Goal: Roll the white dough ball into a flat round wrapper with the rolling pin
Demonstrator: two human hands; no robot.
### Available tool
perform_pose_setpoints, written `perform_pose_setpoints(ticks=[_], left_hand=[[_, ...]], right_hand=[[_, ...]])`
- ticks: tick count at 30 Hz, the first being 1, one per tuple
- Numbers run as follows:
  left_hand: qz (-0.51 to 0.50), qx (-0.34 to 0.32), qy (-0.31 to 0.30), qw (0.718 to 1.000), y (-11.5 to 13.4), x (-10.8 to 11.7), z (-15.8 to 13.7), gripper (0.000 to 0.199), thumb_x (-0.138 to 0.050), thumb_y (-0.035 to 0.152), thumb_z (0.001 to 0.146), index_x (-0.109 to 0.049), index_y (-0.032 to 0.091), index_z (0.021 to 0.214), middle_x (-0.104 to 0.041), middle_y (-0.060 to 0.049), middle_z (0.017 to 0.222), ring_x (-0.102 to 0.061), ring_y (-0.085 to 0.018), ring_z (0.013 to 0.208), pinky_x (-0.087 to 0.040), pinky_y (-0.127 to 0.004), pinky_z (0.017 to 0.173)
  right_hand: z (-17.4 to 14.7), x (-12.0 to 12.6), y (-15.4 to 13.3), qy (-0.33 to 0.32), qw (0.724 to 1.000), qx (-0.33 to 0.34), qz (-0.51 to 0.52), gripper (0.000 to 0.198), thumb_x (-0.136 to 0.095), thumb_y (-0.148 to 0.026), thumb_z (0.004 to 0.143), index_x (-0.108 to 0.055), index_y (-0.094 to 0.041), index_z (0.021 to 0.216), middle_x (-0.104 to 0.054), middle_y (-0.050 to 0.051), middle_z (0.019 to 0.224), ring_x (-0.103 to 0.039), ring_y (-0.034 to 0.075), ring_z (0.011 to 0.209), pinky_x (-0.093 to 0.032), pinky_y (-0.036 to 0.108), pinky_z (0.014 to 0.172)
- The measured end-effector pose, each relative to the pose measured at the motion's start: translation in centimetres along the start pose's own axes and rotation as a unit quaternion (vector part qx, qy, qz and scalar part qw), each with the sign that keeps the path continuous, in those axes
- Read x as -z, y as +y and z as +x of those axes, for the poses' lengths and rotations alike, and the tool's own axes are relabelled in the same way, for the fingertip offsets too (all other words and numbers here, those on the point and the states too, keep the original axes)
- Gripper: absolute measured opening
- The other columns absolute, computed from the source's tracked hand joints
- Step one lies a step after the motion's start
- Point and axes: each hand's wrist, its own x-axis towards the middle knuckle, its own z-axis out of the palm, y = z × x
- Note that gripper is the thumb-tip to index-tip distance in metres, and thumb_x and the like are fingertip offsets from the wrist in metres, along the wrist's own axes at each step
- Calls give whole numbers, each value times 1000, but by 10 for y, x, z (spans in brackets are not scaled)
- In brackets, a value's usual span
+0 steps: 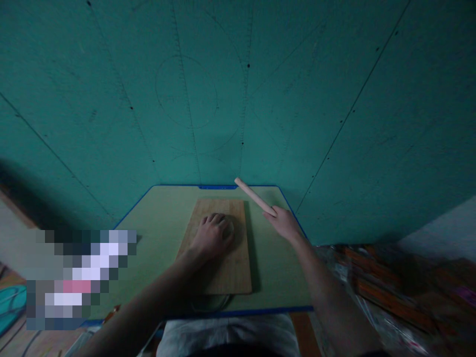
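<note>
A wooden cutting board (226,282) lies on the small table in front of me. My left hand (213,235) rests on it with fingers curled over a small roundish thing (231,230). Most of that thing is hidden and dim, so its kind is unclear. Off the board's right side, my right hand (284,221) is closed around one end of a wooden rolling pin (255,196). The pin is raised and tilted, its free end pointing up and left toward the table's far edge.
The pale table (163,213) has a blue rim and stands close to a green wall (208,99). A blurred-out patch (85,272) covers the table's left side. Orange items and clear plastic wrapping (386,292) lie low at the right.
</note>
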Motion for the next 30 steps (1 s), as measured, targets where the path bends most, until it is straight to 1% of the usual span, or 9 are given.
perform_pose_setpoints(ticks=[5,7,9,14,18,22,26,28,30], left_hand=[[2,-29,-18,999,-2,0,0,50,-56,51,92,-63,16,126,-55,-17,145,-46,-37,134,-37,-55,108],[-2,-43,-24,999,-3,0,0,46,-55,50,93,-63,19,125,-56,-15,145,-46,-35,136,-36,-53,110],[-6,-44,-23,999,-3,1,1,40,-53,45,95,-63,20,125,-60,-13,140,-49,-32,133,-37,-50,109],[-4,-18,-15,1000,1,4,2,31,-53,34,94,-67,18,116,-64,-15,131,-54,-33,124,-42,-50,104],[-3,-11,-10,1000,4,8,3,25,-52,31,94,-67,19,110,-65,-14,126,-55,-30,121,-43,-46,103],[-2,-4,-14,1000,4,8,3,27,-51,32,94,-66,19,112,-64,-14,126,-55,-30,120,-43,-47,102],[5,-9,-23,1000,3,4,3,42,-56,45,92,-61,20,125,-57,-16,139,-49,-35,129,-39,-53,104],[9,-15,-28,999,3,3,4,39,-53,46,95,-62,21,123,-59,-14,138,-49,-34,130,-38,-52,105],[14,-14,-32,999,5,3,6,32,-48,41,97,-65,21,117,-63,-13,131,-53,-31,124,-39,-49,103]], right_hand=[[0,0,0,-3,1000,0,-2,23,-61,-37,96,-69,-19,85,-71,6,79,-61,18,69,-28,27,54],[0,1,0,-5,1000,2,-2,23,-61,-37,96,-68,-19,84,-71,6,80,-61,18,70,-28,26,54],[0,1,0,-6,1000,3,-2,23,-61,-37,96,-68,-19,83,-71,6,80,-61,18,70,-28,26,54],[0,2,-1,-9,1000,3,0,22,-61,-36,96,-68,-19,85,-71,6,80,-62,18,70,-29,26,54],[0,2,0,-6,1000,3,-2,23,-61,-38,96,-68,-19,84,-71,6,80,-62,18,71,-28,26,55],[0,1,0,-4,1000,1,0,23,-61,-39,95,-68,-20,85,-70,5,80,-61,18,70,-28,26,54],[0,0,1,-4,1000,0,2,23,-61,-38,95,-69,-19,85,-70,5,79,-60,17,69,-28,26,54],[0,0,0,-4,1000,0,2,23,-61,-38,95,-69,-19,85,-71,6,79,-60,17,69,-28,26,54],[0,0,0,-2,1000,-1,1,23,-61,-38,95,-70,-19,85,-71,6,79,-60,17,69,-29,26,55]])
